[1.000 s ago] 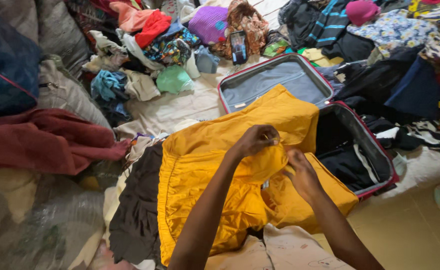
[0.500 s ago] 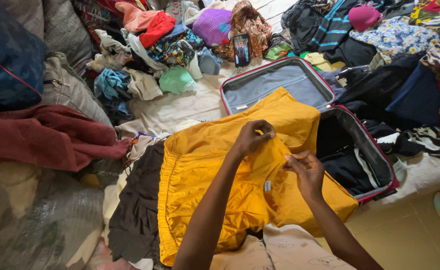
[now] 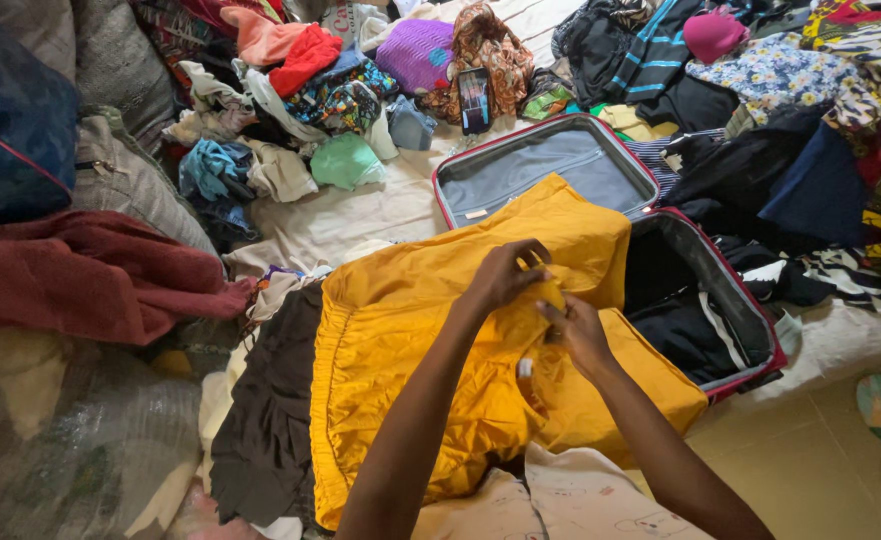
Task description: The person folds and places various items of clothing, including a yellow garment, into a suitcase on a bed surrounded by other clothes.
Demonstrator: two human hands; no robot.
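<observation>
Presently, left hand [image 3: 505, 275] and right hand [image 3: 575, 335] fingers pinch the mustard-yellow gathered cotton garment [image 3: 400, 350]; fold should stay flat, open red-trimmed suitcase [image 3: 650, 190] at two o'clock.

The yellow garment [image 3: 400, 340] hides part of the open suitcase [image 3: 550, 165] and the left hand's [image 3: 505, 272] fingertips. Both forearms run off the bottom edge. The phone [image 3: 474, 98] screen is too small to read.

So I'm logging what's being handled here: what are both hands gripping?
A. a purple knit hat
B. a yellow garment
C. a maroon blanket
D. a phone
B: the left hand and right hand both pinch folds of the yellow garment, spread beside the open suitcase.
</observation>
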